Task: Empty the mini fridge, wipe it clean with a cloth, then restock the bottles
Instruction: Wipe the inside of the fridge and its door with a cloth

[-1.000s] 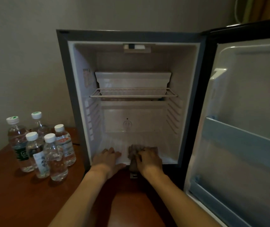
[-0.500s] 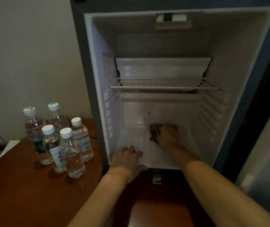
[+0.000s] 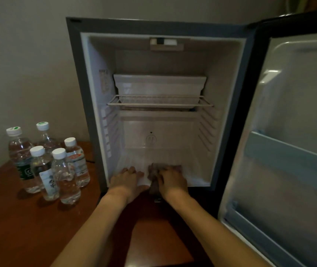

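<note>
My right hand (image 3: 170, 181) lies on the brown cloth (image 3: 154, 171), fingers bent over it and pressing it to the floor of the mini fridge (image 3: 165, 116) just inside the front lip; one end of the cloth hangs over that lip beside my thumb. My left hand (image 3: 127, 179) rests flat just beside it, fingers spread on the white floor, the heel of the hand at the edge. How firmly the right fingers hold the cloth I cannot tell, since the hand covers most of it. Beyond my fingertips the ribbed floor runs back to the rear wall, and there is open floor to the right of my right hand up to the side wall, with a narrower strip to the left of my left hand. Above my hands the wire shelf (image 3: 159, 103) spans the cabinet with a white tray (image 3: 159, 89) sitting on it; what lies under the tray is too dark to make out. The door (image 3: 296, 132) stands swung wide to the right of my right arm, its far side cut off by the frame edge. To the left of my left arm, well apart from it, five water bottles (image 3: 57, 166) stand bunched on the wooden counter (image 3: 19, 228) near the fridge's outer wall, caps on, their labels blurred. Both my forearms are cut off at the bottom of the view.
</note>
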The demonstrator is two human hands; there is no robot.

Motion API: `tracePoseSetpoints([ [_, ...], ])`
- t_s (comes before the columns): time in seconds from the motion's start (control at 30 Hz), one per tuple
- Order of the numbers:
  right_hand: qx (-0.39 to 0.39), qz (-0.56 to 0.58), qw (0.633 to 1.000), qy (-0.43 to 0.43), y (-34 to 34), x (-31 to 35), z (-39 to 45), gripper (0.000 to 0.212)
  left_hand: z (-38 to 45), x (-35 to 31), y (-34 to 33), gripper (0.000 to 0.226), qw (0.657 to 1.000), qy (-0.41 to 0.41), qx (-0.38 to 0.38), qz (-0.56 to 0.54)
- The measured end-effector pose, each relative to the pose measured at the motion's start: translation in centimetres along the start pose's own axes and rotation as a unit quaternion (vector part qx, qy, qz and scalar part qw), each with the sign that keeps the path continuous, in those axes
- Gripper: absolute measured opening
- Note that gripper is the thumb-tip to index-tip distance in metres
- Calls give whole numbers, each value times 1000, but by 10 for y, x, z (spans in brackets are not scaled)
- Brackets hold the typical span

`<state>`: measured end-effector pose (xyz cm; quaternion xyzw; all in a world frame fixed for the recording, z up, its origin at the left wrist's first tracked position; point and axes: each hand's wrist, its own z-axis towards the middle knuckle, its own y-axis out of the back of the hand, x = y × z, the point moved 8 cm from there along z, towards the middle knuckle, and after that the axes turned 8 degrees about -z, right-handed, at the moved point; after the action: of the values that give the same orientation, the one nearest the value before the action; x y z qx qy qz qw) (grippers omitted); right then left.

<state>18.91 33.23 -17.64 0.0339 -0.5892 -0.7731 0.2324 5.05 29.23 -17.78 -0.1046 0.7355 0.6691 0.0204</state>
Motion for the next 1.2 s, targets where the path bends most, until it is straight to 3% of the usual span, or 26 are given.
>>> tracePoseSetpoints([
  [0.13, -45, 5, 999, 23, -1, 9, -23, 22, -1, -1, 1, 59, 1000, -10, -13, 6],
  [0.3, -11, -29, 999, 14, -4, 11, 5, 36, 2, 1, -2, 54, 999, -20, -24, 8],
  [0.57, -4, 6, 999, -35, -11, 11, 70, 20, 6, 4, -5, 62, 998, -41, -45, 16],
  [0.8, 7, 9, 999, -44, -18, 16, 116, 20, 9, 6, -7, 62, 998, -36, -40, 34],
  [1.2, 8, -8, 1000, -6, -11, 25, 33, 35, 1, 6, -13, 54, 998, -32, -62, 0],
])
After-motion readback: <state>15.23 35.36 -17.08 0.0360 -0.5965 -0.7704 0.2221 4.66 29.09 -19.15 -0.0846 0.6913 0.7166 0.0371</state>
